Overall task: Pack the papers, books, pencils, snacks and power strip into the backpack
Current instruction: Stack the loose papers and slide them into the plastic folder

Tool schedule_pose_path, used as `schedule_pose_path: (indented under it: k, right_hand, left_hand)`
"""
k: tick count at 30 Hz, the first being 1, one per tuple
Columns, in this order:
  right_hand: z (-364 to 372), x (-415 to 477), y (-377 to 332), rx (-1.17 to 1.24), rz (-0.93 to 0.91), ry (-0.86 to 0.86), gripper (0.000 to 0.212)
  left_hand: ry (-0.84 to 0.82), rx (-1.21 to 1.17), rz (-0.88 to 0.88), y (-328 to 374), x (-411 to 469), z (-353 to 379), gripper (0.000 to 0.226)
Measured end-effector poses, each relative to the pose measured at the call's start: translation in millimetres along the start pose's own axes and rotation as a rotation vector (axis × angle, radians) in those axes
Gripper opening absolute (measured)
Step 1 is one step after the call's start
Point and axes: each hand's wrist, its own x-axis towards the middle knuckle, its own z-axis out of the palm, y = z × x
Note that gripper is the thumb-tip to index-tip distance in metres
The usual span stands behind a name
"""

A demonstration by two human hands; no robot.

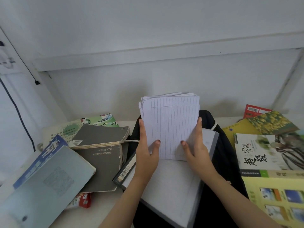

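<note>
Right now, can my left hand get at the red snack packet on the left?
Probably not directly. The left hand grips the papers together with the right hand, and the snack packet lies mostly tucked under the dark grey book, only its end showing.

Books (98,150) left, books (269,155) right of backpack (225,155).

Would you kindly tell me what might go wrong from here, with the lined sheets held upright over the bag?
The lined papers are loose, their top edges uneven; pinched only at the sides by the left hand and right hand, sheets may slip out or fan.
A pale flat object lies across the backpack, so papers pushed in beside it may crease.
The snack packet lies pinned under the leaning books and may get crushed.
</note>
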Motion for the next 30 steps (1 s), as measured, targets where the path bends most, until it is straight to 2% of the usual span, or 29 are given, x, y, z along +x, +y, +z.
schedule_pose_path:
  k: [5, 12, 17, 20, 25, 27, 30]
  right_hand:
    - [-4.2, -2.1, -2.7, 0.068, 0.062, 0.018, 0.068]
    - [-24.6, -5.6, -13.2, 0.408, 0.164, 0.012, 0.049]
    - [-42.9, -6.7, -15.5, 0.527, 0.214, -0.002, 0.068]
    - [-51.5, -7.7, -11.5, 0.515, 0.203, -0.012, 0.065]
    - [-66.9, -10.6, 0.1, 0.526, 0.202, 0.023, 0.060]
    - [-72.8, -11.7, 2.7, 0.569, 0.196, 0.062, 0.059]
    - [-82.3, -12.4, 5.9, 0.591, 0.207, 0.182, 0.059]
  left_hand:
    - [-0.038, -0.098, -0.114, -3.2, 5.5, -2.0, 0.079]
    - [-0.140, -0.254, -0.266, 3.4, 8.8, -6.4, 0.075]
    - [-0.216, -0.264, -0.286, 11.9, 5.8, -2.3, 0.073]
    - [-0.268, -0.245, -0.283, 16.0, 3.2, 2.7, 0.070]
    - [-0.343, -0.254, -0.264, 29.0, -1.3, 10.6, 0.049]
    - [-0.337, -0.295, -0.306, 30.7, -5.2, 13.4, 0.041]
    - [-0.325, -0.251, -0.347, 22.7, -14.0, 15.1, 0.046]
